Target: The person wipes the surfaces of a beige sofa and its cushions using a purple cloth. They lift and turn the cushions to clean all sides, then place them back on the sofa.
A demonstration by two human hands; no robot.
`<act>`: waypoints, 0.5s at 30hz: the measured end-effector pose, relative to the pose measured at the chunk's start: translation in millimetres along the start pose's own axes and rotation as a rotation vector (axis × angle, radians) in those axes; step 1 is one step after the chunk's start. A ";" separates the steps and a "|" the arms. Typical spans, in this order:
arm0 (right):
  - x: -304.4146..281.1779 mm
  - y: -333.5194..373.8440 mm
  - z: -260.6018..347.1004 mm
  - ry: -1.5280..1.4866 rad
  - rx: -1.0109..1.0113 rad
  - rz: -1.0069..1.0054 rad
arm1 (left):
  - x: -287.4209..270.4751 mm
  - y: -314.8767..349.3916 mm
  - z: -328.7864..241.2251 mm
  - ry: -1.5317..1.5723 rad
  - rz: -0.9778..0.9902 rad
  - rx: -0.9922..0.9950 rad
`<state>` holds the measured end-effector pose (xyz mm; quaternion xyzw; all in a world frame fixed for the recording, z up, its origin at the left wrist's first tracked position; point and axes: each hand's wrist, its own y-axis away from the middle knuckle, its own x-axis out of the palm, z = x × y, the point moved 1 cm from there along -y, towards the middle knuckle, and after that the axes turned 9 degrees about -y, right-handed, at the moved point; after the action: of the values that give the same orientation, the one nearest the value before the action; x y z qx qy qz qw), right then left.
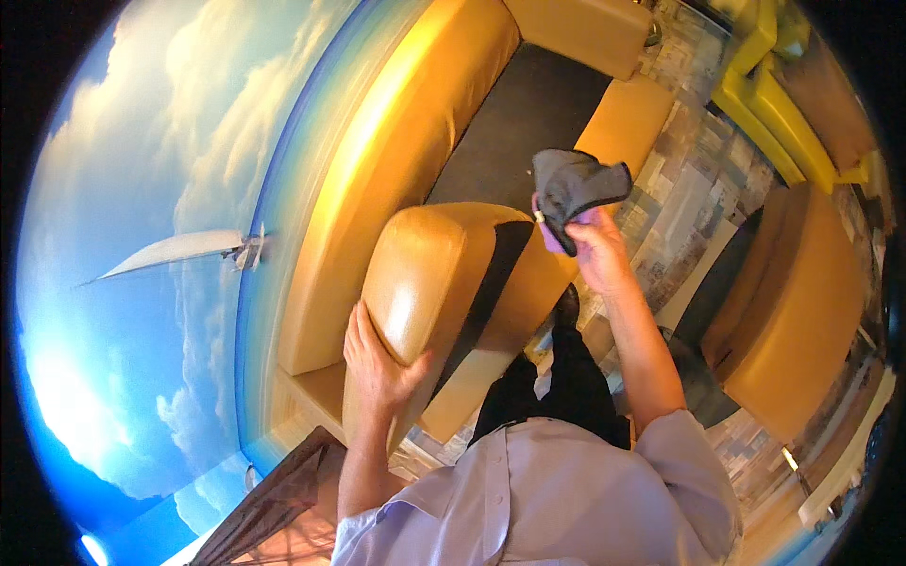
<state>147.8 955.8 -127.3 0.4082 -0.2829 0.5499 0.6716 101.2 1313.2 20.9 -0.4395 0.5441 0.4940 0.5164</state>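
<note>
My right hand (601, 250) is raised over the sofa and closed on a dark grey cloth (578, 179), which flares out above the fingers. A purple patch shows against the cloth, close to my fingers. My left hand (379, 368) lies on the side of a tan, leather-like sofa armrest (415, 264), thumb apart from the fingers. This armrest has a rounded, shiny top and a black band (481, 302) down its inner face. Beyond it, the dark seat (528, 113) of the sofa runs toward a long tan backrest (406, 104).
A wall with a sky and sailboat picture (179, 255) rises at my left. Another tan seat (802, 311) stands at the right, and a yellow-framed one (774, 113) at the far right. The patterned floor (698, 179) lies between them. Dark mesh fabric (283, 481) is at the lower left.
</note>
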 end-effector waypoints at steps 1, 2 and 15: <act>5.4 -0.1 -8.0 0.153 0.101 0.026 | 1.6 19.3 4.8 0.000 -0.031 0.012; 11.2 0.4 -14.1 0.308 0.195 0.066 | 2.3 34.2 9.0 -0.004 -0.042 0.017; 191.6 96.4 -125.0 1.009 -0.439 0.893 | 30.9 198.9 122.5 0.232 -0.249 -0.016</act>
<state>90.8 1166.5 -9.0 -0.1961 -0.1820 0.8249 0.4979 -82.2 1460.6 9.4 -0.5618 0.5375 0.3765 0.5038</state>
